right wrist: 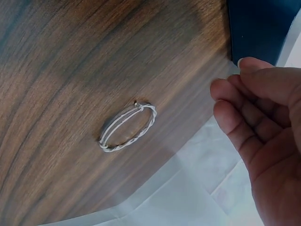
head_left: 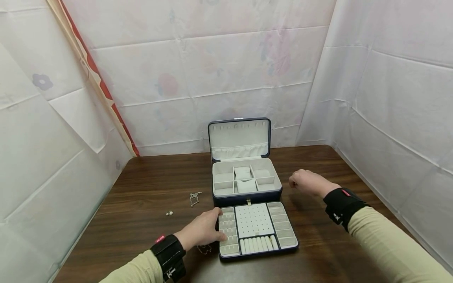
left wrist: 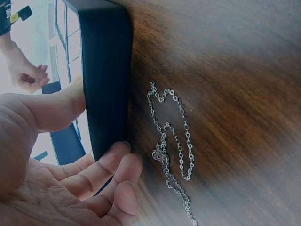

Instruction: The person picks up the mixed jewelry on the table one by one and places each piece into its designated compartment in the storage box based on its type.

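Observation:
My left hand (head_left: 203, 230) grips the left edge of a navy jewelry tray (head_left: 261, 254), thumb on its rim and fingers against its outer side. The tray has pale compartments, a dotted panel and ring rolls. Beside those fingers, a silver chain necklace (left wrist: 162, 157) lies on the wood in the left wrist view. To the right of the box, my right hand (head_left: 313, 183) hovers over the table with loosely bent fingers, holding nothing. A twisted silver bangle (right wrist: 136, 139) lies near it in the right wrist view.
Behind the tray stands an open navy jewelry box (head_left: 230, 201), its lid (head_left: 239, 137) upright and two pale cushions (head_left: 246, 186) inside. Left of it on the table (head_left: 148, 188) lie another silver chain (head_left: 194, 199) and small earrings (head_left: 169, 213). White sheeting (head_left: 212, 70) surrounds the table.

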Tool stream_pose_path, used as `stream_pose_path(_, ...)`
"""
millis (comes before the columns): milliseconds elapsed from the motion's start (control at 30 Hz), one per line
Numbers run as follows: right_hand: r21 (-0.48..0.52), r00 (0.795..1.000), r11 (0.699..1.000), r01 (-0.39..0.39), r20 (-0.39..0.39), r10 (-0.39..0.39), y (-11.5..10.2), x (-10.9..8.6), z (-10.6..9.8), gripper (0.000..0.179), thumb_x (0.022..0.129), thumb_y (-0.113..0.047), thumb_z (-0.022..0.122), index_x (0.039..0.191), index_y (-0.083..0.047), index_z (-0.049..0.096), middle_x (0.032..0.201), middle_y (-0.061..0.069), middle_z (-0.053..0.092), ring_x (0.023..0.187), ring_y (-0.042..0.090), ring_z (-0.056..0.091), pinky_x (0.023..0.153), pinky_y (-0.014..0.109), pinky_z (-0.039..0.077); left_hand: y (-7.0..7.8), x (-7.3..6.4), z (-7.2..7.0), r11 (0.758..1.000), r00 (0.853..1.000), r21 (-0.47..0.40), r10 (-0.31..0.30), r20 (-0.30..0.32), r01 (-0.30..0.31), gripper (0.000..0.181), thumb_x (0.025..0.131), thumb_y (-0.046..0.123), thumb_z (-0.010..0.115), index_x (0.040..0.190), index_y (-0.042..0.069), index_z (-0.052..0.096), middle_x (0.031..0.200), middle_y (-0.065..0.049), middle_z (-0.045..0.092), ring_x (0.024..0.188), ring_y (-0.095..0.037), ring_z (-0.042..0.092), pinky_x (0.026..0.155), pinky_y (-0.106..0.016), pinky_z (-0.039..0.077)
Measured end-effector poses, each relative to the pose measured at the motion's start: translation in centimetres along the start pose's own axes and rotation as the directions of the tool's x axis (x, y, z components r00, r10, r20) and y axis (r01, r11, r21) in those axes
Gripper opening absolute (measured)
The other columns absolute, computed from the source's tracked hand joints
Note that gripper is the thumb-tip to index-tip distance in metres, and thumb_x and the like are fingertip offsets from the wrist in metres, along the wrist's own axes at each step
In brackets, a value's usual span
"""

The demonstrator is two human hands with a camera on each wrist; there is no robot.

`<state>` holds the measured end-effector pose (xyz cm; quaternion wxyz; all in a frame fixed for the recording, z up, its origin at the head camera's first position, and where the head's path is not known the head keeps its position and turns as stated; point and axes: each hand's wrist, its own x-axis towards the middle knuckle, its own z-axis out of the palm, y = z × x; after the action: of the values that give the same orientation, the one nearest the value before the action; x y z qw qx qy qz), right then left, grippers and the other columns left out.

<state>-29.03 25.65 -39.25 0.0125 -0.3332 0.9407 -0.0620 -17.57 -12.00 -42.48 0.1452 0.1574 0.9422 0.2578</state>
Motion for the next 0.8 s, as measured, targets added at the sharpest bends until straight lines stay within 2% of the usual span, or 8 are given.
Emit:
stream_pose_path(400,0.016,1.0,1.0,0.004,-0.027,-0.003,0.12,-0.03,-0.09,0.014,0.093,0.004,0.065,0.09,-0.007,0.073,0.087,0.005,0.073,0.074,0.009,0.062,0.069,0.035,0.056,-0.2,-0.07,0.1,1.0,1.0,-0.004,0.007,0.003,-0.007,0.067,0.079,0.028,0.089,0.131,0.003,0.055,0.118,-0.017,0.067,0.102,-0.029,0.066,0.086,-0.05,0.053)
stream_pose_path(667,0.028,0.995,0.998,0.052,-0.09,-0.049,-0.4,-0.2,-0.24,0.023,0.092,0.008,0.065,0.086,-0.013,0.061,0.074,-0.002,0.062,0.065,0.005,0.047,0.061,0.026,0.044,-0.41,0.07,0.17,1.0,1.0,-0.007,0.002,0.008,-0.002,0.067,0.079,0.028,0.089,0.131,0.003,0.055,0.118,-0.017,0.067,0.101,-0.028,0.065,0.085,-0.049,0.053)
stream_pose_path(800,0.029,0.991,0.996,0.08,-0.108,-0.076,-0.69,-0.12,-0.32,0.026,0.09,0.011,0.064,0.085,-0.013,0.058,0.07,-0.001,0.057,0.063,0.004,0.043,0.059,0.025,0.041,-0.53,0.16,0.25,1.0,1.0,-0.008,0.005,0.009,-0.005,0.067,0.08,0.028,0.089,0.131,0.003,0.055,0.118,-0.016,0.067,0.1,-0.027,0.065,0.084,-0.048,0.053)
